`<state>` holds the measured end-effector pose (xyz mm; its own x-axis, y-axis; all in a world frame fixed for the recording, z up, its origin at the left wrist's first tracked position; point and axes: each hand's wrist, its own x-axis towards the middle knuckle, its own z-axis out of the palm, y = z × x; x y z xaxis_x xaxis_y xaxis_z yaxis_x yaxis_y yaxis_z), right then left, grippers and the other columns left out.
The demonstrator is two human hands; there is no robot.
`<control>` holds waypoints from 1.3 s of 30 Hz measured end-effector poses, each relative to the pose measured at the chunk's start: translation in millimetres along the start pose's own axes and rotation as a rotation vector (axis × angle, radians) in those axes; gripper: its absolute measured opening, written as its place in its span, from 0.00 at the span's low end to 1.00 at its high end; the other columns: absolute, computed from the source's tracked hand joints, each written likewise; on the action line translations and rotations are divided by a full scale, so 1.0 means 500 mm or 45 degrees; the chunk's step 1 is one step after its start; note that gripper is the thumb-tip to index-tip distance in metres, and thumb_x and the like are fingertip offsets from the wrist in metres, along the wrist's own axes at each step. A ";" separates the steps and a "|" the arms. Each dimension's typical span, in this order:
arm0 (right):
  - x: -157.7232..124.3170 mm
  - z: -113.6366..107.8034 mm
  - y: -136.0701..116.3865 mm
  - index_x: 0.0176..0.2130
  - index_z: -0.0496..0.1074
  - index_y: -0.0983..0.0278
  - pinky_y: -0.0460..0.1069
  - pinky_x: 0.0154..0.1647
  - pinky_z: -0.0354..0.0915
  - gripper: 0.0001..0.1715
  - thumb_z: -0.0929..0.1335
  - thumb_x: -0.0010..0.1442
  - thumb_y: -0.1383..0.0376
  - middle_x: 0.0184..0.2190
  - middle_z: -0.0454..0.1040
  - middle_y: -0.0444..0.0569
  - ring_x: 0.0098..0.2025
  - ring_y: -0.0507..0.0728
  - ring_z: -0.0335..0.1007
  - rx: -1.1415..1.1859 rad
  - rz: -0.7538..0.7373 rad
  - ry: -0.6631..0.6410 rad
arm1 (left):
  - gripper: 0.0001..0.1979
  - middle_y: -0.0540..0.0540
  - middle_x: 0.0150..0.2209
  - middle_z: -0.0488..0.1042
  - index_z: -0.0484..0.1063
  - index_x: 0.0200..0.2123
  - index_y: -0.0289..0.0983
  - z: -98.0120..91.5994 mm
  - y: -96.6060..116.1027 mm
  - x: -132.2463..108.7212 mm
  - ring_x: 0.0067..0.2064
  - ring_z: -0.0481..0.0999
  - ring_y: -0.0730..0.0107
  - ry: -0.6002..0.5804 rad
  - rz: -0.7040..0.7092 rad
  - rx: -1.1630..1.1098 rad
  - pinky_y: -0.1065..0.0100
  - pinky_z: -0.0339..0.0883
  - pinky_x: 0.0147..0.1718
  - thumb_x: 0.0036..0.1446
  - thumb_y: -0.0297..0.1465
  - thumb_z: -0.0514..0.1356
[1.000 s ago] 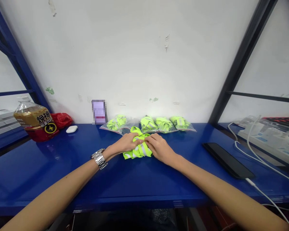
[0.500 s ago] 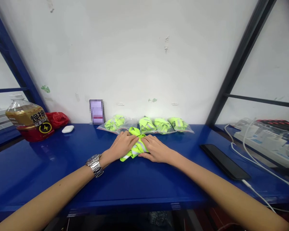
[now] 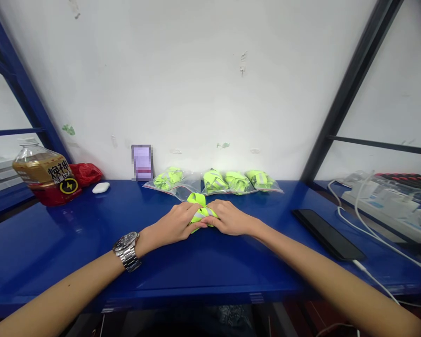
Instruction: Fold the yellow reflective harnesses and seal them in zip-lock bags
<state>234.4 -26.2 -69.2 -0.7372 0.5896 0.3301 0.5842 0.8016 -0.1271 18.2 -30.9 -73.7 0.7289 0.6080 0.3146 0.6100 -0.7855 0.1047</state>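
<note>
Left hand: your left hand (image 3: 171, 225) curls over the near left of the bundle, fingers closed on the fabric, a steel wristwatch (image 3: 127, 251) on its wrist.
Right hand: your right hand (image 3: 229, 219) closes on it from the other side, its fingertips meeting the left hand's; together the hands hold the folds tight.
Between your hands: one lime hi-vis safety vest (image 3: 200, 213), folded small, with silver reflective strips, lying on the blue table (image 3: 73, 238).
Beyond your hands: four zip bags (image 3: 214, 182), each holding a folded lime bundle, lined up against the wall for a tidy row.
Left of your hands: one bottle of amber drink (image 3: 45, 180), one red plastic bag (image 3: 86, 174), one white earbud case (image 3: 100, 187).
Right of your hands: one black smartphone (image 3: 328, 234), charging by cable; one power strip (image 3: 382, 201).
</note>
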 end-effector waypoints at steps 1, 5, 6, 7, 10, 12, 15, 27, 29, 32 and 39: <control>0.001 -0.005 -0.004 0.31 0.67 0.65 0.49 0.33 0.55 0.22 0.55 0.69 0.56 0.29 0.69 0.48 0.30 0.54 0.62 0.030 0.016 -0.017 | 0.22 0.40 0.42 0.73 0.66 0.45 0.36 -0.002 0.001 0.001 0.43 0.72 0.58 -0.007 -0.033 -0.062 0.62 0.64 0.40 0.65 0.47 0.45; 0.007 -0.011 -0.007 0.24 0.63 0.65 0.47 0.26 0.48 0.30 0.53 0.69 0.52 0.19 0.60 0.42 0.22 0.49 0.51 0.284 0.151 -0.110 | 0.22 0.46 0.32 0.72 0.66 0.38 0.36 -0.018 0.006 0.012 0.32 0.70 0.66 -0.072 -0.162 -0.404 0.67 0.61 0.32 0.64 0.48 0.46; 0.008 -0.009 -0.007 0.23 0.62 0.65 0.46 0.25 0.48 0.31 0.52 0.68 0.51 0.19 0.59 0.42 0.21 0.49 0.50 0.342 0.181 -0.118 | 0.22 0.47 0.33 0.72 0.66 0.38 0.36 -0.022 0.006 0.015 0.33 0.70 0.67 -0.101 -0.172 -0.494 0.68 0.61 0.31 0.64 0.48 0.46; 0.008 -0.007 -0.007 0.23 0.62 0.65 0.46 0.25 0.49 0.32 0.51 0.68 0.50 0.19 0.59 0.42 0.22 0.49 0.50 0.373 0.206 -0.114 | 0.22 0.47 0.34 0.72 0.67 0.39 0.36 -0.025 0.004 0.018 0.33 0.69 0.67 -0.131 -0.171 -0.568 0.69 0.61 0.31 0.64 0.48 0.46; 0.007 -0.002 -0.005 0.30 0.63 0.65 0.47 0.29 0.54 0.28 0.52 0.68 0.49 0.25 0.65 0.45 0.27 0.52 0.58 0.281 0.270 -0.009 | 0.23 0.48 0.32 0.69 0.67 0.37 0.36 -0.029 -0.007 0.028 0.32 0.67 0.69 -0.175 -0.179 -0.612 0.69 0.60 0.30 0.63 0.50 0.47; 0.009 0.002 0.000 0.38 0.64 0.65 0.48 0.34 0.59 0.22 0.54 0.68 0.52 0.32 0.68 0.49 0.33 0.55 0.62 0.164 0.313 0.077 | 0.25 0.49 0.28 0.67 0.68 0.36 0.36 -0.026 -0.020 0.039 0.29 0.65 0.70 -0.202 -0.194 -0.593 0.69 0.58 0.28 0.62 0.52 0.46; 0.019 0.012 0.017 0.42 0.65 0.63 0.51 0.41 0.62 0.20 0.53 0.69 0.54 0.36 0.68 0.51 0.40 0.58 0.64 0.053 0.406 0.055 | 0.26 0.48 0.31 0.69 0.69 0.40 0.37 -0.016 -0.043 0.059 0.33 0.67 0.67 -0.259 -0.199 -0.650 0.68 0.61 0.31 0.63 0.52 0.44; 0.047 0.034 0.051 0.46 0.70 0.60 0.54 0.37 0.65 0.31 0.50 0.68 0.47 0.40 0.75 0.56 0.43 0.65 0.73 -0.115 0.628 -0.148 | 0.25 0.44 0.37 0.71 0.68 0.39 0.38 0.027 -0.058 0.075 0.41 0.70 0.64 0.154 -0.097 -0.336 0.63 0.63 0.45 0.68 0.44 0.37; 0.046 0.034 0.049 0.46 0.70 0.60 0.55 0.36 0.65 0.29 0.50 0.68 0.48 0.39 0.76 0.57 0.42 0.65 0.74 -0.156 0.630 -0.159 | 0.27 0.44 0.38 0.72 0.68 0.41 0.38 0.018 -0.046 0.068 0.42 0.71 0.64 0.111 -0.116 -0.378 0.63 0.63 0.46 0.68 0.44 0.34; 0.042 0.037 0.046 0.45 0.70 0.61 0.55 0.37 0.65 0.27 0.52 0.69 0.51 0.40 0.76 0.58 0.43 0.66 0.74 -0.185 0.625 -0.161 | 0.27 0.43 0.44 0.73 0.67 0.48 0.38 0.002 -0.027 0.059 0.47 0.71 0.60 -0.051 -0.110 -0.323 0.60 0.62 0.49 0.66 0.48 0.38; 0.037 0.044 0.046 0.44 0.70 0.63 0.55 0.36 0.66 0.26 0.51 0.69 0.54 0.40 0.76 0.60 0.41 0.66 0.75 -0.194 0.621 -0.139 | 0.49 0.34 0.58 0.63 0.55 0.61 0.34 -0.020 -0.015 0.055 0.58 0.64 0.46 -0.335 -0.142 -0.154 0.58 0.59 0.53 0.43 0.57 0.62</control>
<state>227.0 5.3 -86.8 -0.3930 0.9044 0.1663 0.9055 0.4121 -0.1014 30.3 -9.4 -56.6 0.7249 0.6876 0.0417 0.6605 -0.7109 0.2417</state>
